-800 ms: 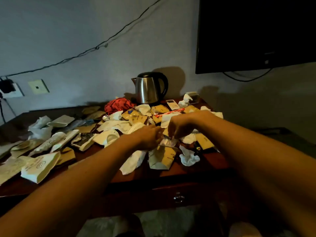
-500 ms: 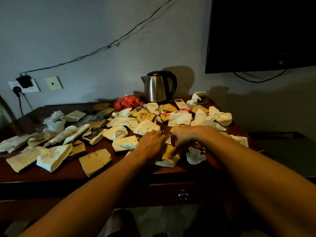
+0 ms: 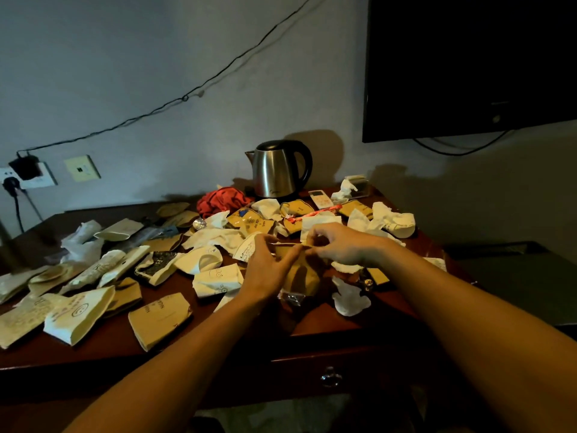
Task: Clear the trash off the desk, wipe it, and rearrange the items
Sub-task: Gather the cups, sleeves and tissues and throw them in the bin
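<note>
Holding a flattened brown paper bag (image 3: pixel 299 270) up off the desk (image 3: pixel 327 323) just right of the frame's centre, you had both hands on its top edge. A moment earlier both hands were pressed low among the scraps; now they had come up, and the bag hung below them, apparently clear of the wood. Your left hand (image 3: pixel 268 260) was closed in a pinch on the left part of that edge, and your right hand (image 3: pixel 340 245) was closed on the right part, fingers curled over it. By my reading you were pulling the mouth open, perhaps to use the bag as a holder for the rest, though I cannot tell that for certain.

Little else had shifted. Flattened cups and paper sleeves (image 3: pixel 78 310) covered the lower left of the frame, crumpled tissues (image 3: pixel 349 296) lay just right of the bag, and the kettle (image 3: pixel 278 170), the red cloth (image 3: pixel 223 200) and the white remote (image 3: pixel 320 196) sat at the upper centre.

So the trash clearing looked barely begun, with wiping and rearranging untouched.
</note>
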A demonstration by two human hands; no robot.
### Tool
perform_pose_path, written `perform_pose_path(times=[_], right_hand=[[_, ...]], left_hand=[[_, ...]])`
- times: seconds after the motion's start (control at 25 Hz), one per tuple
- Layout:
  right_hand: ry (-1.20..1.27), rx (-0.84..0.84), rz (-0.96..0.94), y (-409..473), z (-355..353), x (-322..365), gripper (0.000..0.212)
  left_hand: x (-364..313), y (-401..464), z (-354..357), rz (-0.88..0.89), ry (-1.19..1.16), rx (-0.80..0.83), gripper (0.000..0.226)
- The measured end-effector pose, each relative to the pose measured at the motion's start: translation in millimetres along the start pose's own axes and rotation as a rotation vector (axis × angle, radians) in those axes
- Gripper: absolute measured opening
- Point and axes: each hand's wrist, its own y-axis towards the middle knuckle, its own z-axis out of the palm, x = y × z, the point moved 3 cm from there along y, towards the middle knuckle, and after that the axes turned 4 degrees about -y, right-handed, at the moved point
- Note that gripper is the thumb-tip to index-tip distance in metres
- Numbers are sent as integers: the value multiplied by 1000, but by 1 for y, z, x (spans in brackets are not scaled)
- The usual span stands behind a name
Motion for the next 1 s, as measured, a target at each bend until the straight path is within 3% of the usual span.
perform_pose_path(times=[0.08, 0.24, 0.36, 0.48, 0.56, 0.8, 1.0], right_hand=[[100, -124, -25, 6, -10, 3, 4], [207, -199, -12, 18, -8, 11, 23], [286, -259, -15, 34, -1, 18, 34], [-112, -301, -12, 66, 11, 19, 47], [-303, -275, 59, 92, 26, 15, 63], [-379, -67, 225, 137, 56, 15, 89], [-419, -159, 207, 150, 59, 13, 74]], left_hand=[[-7, 3, -4, -162, -257, 94, 41], [-15, 3, -15, -306, -418, 240, 15], [-14, 15, -34, -231, -448, 58, 15], [-8, 31, -61, -117, -387, -276, 10], [-2, 43, -74, -91, -308, -390, 7], [30, 86, -87, -175, -249, -400, 27], [50, 107, -97, -217, -193, -370, 22]])
